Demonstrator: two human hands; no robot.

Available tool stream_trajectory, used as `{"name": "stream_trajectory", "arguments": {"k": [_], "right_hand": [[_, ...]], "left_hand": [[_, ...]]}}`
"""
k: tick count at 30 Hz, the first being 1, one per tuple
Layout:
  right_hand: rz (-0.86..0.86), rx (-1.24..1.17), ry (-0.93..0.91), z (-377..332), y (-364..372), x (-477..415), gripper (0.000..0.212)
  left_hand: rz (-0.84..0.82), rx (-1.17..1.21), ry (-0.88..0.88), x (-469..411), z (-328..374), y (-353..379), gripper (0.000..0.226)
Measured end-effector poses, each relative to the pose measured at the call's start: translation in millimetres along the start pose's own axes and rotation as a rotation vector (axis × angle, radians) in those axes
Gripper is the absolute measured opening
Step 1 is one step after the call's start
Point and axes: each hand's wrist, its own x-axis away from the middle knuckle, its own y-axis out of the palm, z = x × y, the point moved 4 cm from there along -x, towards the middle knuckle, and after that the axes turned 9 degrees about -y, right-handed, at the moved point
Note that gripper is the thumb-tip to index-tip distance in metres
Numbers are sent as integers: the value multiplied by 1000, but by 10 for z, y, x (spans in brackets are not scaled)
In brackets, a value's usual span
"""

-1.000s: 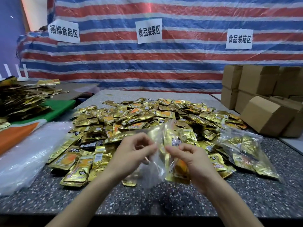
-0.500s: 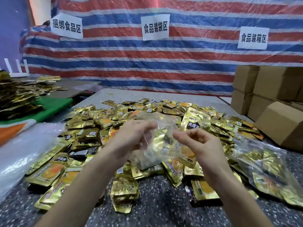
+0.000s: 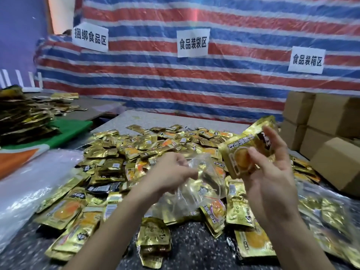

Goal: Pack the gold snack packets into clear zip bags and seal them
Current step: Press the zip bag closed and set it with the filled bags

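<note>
A big heap of gold snack packets (image 3: 148,151) covers the dark speckled table (image 3: 194,248). My left hand (image 3: 171,172) pinches the top edge of a clear zip bag (image 3: 196,193) that hangs over the heap; it looks empty. My right hand (image 3: 272,172) holds a small stack of gold packets (image 3: 243,151) up beside the bag's mouth, thumb across the front packet. A filled clear bag of packets (image 3: 331,217) lies at the right.
Brown cardboard boxes (image 3: 335,152) are stacked at the right. A pile of clear plastic bags (image 3: 25,188) lies at the left, beyond it another packet pile (image 3: 23,117) on a green cloth. A striped tarp with paper signs hangs behind.
My right hand has lifted away from the bag to the right and now holds a stack of gold packets. My left hand keeps its pinch on the bag. The camera moved closer.
</note>
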Motion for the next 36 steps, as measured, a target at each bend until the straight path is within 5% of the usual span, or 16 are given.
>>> {"name": "stream_trajectory", "arguments": {"k": [3,8,13,18,23,27,32,36], "right_hand": [[-54,67,-12,-93,72,129,89],[50,279,152,-68,-5,503,116],[111,312,117,-152,-147,760,108],[13,608,120,-152,-183,978,61],[-154,771,108,-49,-40,909,71],[-224,844,28,70,133,629,82],[-476,796,216,291,236,103,48],[-608,644,303,467,164,-180,54]], "left_hand": [[-63,71,-25,121,10,56,9],[-249,290,-86,442,-36,135,23],[-267,387,-180,769,-240,213,10],[-104,339,-145,909,-457,160,14],[73,179,34,789,-461,46,28],[-7,156,47,485,-314,1,19],[-159,43,-34,14,-126,-79,11],[-187,63,-12,-251,-137,-169,7]]}}
